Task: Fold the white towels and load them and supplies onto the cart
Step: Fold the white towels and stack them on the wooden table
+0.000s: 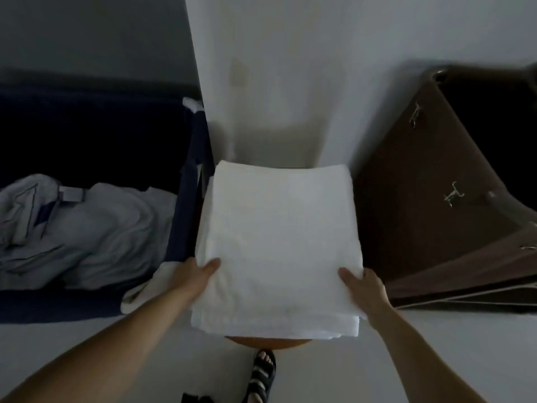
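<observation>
Head view: left hand (200, 270) and right hand (364, 289) grip the folded towel (279, 242) between them, thumbs on top. Likely soft, light and floppy; best supported under both sides.

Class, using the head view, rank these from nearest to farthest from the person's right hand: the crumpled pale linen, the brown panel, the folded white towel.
1. Folded white towel: centre, gripped at its edge by the right hand.
2. Brown panel: just right of that hand.
3. Crumpled pale linen: far left, beyond the towel.
</observation>
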